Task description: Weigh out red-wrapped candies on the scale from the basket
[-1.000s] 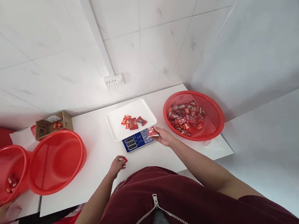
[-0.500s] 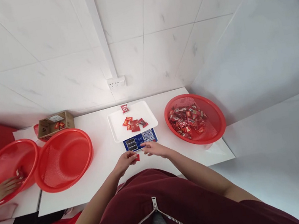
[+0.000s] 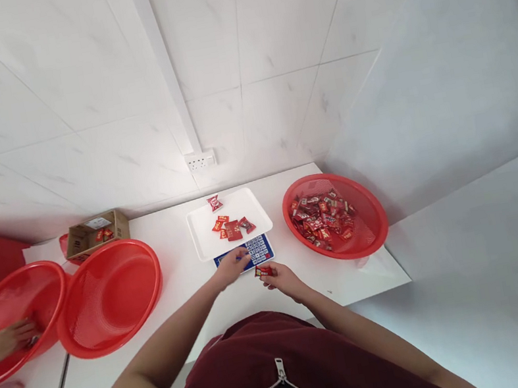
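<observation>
The right hand (image 3: 282, 279) grips a small red wrapped packet (image 3: 263, 271) near a blue rectangular keypad panel (image 3: 260, 251). The left hand (image 3: 232, 267), loosely open, is over this panel; I cannot tell whether it touches. Behind, red packets (image 3: 232, 230) lie on a white plastic tray (image 3: 202, 234).

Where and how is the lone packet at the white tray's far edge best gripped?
Probably pinch the lone packet across its middle, from above and the near side: it lies apart from the other packets on the white tray, with room around.
</observation>
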Demonstrator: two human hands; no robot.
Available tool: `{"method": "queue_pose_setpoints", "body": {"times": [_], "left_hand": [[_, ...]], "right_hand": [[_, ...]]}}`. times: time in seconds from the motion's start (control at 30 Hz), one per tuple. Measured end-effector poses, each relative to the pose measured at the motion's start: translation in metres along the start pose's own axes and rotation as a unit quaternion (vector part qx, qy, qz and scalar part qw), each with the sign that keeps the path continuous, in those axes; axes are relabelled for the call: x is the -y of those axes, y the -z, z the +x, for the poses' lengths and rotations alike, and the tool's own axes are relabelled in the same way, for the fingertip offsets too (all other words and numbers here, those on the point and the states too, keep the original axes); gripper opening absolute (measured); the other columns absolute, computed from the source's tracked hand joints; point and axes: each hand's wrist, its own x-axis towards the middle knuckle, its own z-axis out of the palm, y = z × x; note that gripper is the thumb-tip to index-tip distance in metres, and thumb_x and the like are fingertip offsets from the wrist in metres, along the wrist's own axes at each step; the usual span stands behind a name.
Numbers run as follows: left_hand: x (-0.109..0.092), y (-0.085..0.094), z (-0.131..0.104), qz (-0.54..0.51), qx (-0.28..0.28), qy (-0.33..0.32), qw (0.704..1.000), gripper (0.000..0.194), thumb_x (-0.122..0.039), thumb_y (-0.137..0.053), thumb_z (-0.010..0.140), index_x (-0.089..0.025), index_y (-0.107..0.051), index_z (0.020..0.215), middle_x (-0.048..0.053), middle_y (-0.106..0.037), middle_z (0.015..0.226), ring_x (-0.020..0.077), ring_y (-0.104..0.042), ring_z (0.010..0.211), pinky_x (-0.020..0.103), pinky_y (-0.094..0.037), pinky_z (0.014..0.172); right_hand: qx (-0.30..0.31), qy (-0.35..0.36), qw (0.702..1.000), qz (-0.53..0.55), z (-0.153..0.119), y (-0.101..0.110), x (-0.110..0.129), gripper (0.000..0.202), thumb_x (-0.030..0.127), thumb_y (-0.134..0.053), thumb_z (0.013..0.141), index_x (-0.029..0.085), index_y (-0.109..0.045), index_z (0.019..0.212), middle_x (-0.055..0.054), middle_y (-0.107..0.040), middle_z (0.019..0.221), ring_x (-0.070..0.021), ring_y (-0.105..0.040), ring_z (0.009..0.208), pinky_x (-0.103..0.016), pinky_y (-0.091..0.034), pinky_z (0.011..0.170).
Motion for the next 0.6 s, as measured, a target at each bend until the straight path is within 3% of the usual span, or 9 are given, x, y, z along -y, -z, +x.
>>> {"method": "queue_pose_setpoints", "body": {"times": [0.13, 0.27, 0.43, 0.6], "left_hand": [[-0.022, 0.047, 0.065, 0.11, -0.099, -0.005, 0.989, 0.055, -0.033, -0.063, 0.078, -0.022, -0.048, 0.13, 0.012, -0.05, 0.133, 0.0262, -0.049, 0.118, 0.036, -0.039, 0.096], [-0.035, 0.081, 0.118, 0.201, -0.143, 0.04, 0.968, 0.061, -0.034, -0.059, 0.083, -0.024, -0.037, 0.138, 0.016, -0.05, 0.131, 0.0312, -0.051, 0.117, 0.043, -0.04, 0.093], [-0.036, 0.077, 0.15, 0.285, -0.168, 0.034, 0.943, 0.048, -0.037, -0.055, 0.087, -0.02, -0.045, 0.131, 0.012, -0.048, 0.132, 0.0275, -0.049, 0.117, 0.051, -0.04, 0.097], [-0.031, 0.064, 0.15, 0.315, -0.187, 0.0, 0.93, 0.036, -0.033, -0.055, 0.088, -0.017, -0.053, 0.121, 0.011, -0.049, 0.129, 0.026, -0.048, 0.117, 0.05, -0.042, 0.096]], "right_hand": [[-0.038, -0.013, 0.999, -0.012, -0.016, 0.016, -0.014, 0.037, 0.033, -0.066, 0.062, 0.018, -0.061, 0.096, -0.002, -0.064, 0.082, -0.0148, -0.058, 0.069, -0.03, -0.046, 0.066], [-0.07, -0.031, 0.997, -0.003, -0.037, 0.026, -0.04, 0.04, 0.035, -0.062, 0.062, 0.018, -0.062, 0.098, -0.003, -0.065, 0.084, -0.0159, -0.058, 0.07, -0.031, -0.046, 0.065], [-0.089, -0.056, 0.994, -0.014, -0.056, 0.034, -0.069, 0.04, 0.034, -0.059, 0.062, 0.019, -0.061, 0.099, -0.004, -0.065, 0.085, -0.0167, -0.058, 0.071, -0.03, -0.046, 0.065], [-0.101, -0.047, 0.993, -0.037, -0.06, 0.04, -0.071, 0.037, 0.03, -0.057, 0.065, 0.019, -0.062, 0.1, -0.004, -0.066, 0.085, -0.0171, -0.058, 0.072, -0.031, -0.047, 0.066]]}}
